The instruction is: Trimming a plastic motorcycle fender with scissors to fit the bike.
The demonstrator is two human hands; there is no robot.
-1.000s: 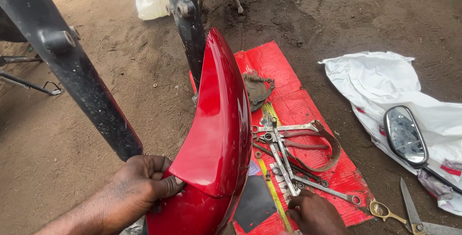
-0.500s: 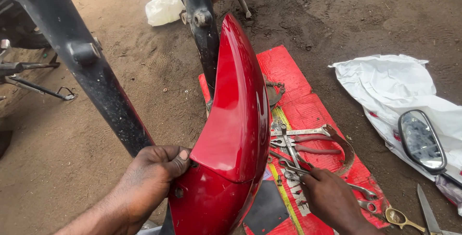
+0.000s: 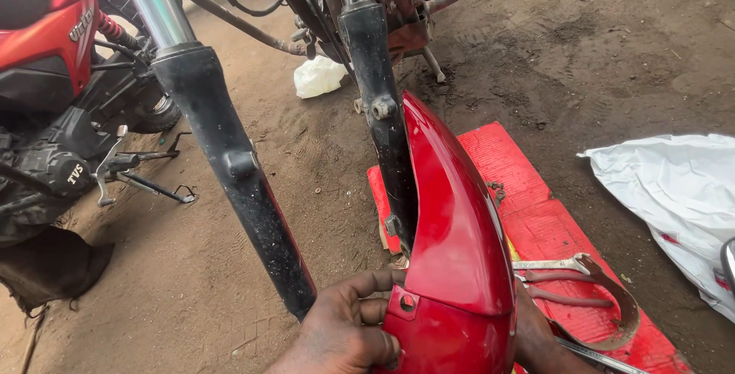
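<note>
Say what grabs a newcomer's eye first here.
The glossy red curved motorcycle mudguard dominates the centre, held between two black fork legs, with the left hand gripping its lower edge and the right hand mostly hidden behind it. Right of it, metal spanners lie on a red ribbed mat on the dirt.

We are seeing dirt ground (image 3: 191, 282) carrying a red mat (image 3: 551, 228) with spanners (image 3: 551, 264), right, and a white sheet (image 3: 674, 190) lying farther right.

Red mudguard going between the fork legs

Both hands, left hand (image 3: 344, 332) and right hand (image 3: 543, 343), are gripping the red mudguard (image 3: 459, 244) beside the black fork leg (image 3: 387, 137).
</note>
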